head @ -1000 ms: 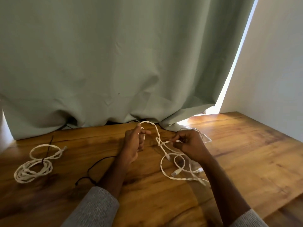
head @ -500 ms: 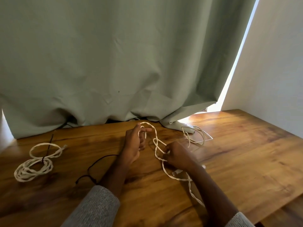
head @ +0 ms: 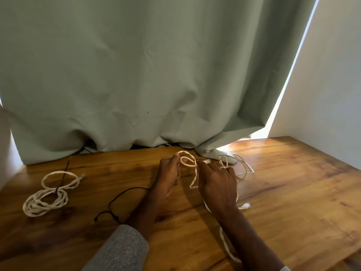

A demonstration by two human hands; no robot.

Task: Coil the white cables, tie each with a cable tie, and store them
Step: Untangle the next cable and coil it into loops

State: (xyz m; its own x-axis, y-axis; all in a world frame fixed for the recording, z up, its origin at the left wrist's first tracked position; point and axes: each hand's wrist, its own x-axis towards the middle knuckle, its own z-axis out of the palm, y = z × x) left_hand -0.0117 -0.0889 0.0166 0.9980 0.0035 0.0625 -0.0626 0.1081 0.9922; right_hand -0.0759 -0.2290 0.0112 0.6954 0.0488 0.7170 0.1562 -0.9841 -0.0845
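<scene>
A white braided cable [head: 189, 162] loops between my two hands near the middle of the wooden table [head: 293, 192]. My left hand [head: 168, 174] pinches its upper loop at the fingertips. My right hand [head: 216, 182] holds the same cable just right of that loop, and the rest runs under my right forearm to the front edge, with a plug end [head: 245, 206] lying beside my wrist. A second white cable [head: 237, 165] lies loose behind my right hand. At the far left sits a coiled white cable [head: 46, 200] with a dark tie round its middle.
A black cable tie or cord [head: 117, 200] curls on the table left of my left forearm. A grey-green curtain [head: 136, 75] hangs along the table's back edge and drapes onto it. A white wall [head: 332, 85] bounds the right side.
My right hand has lifted from the table and moved up toward my left hand, bringing the cable into a new small loop there. The left hand has stayed in place.
</scene>
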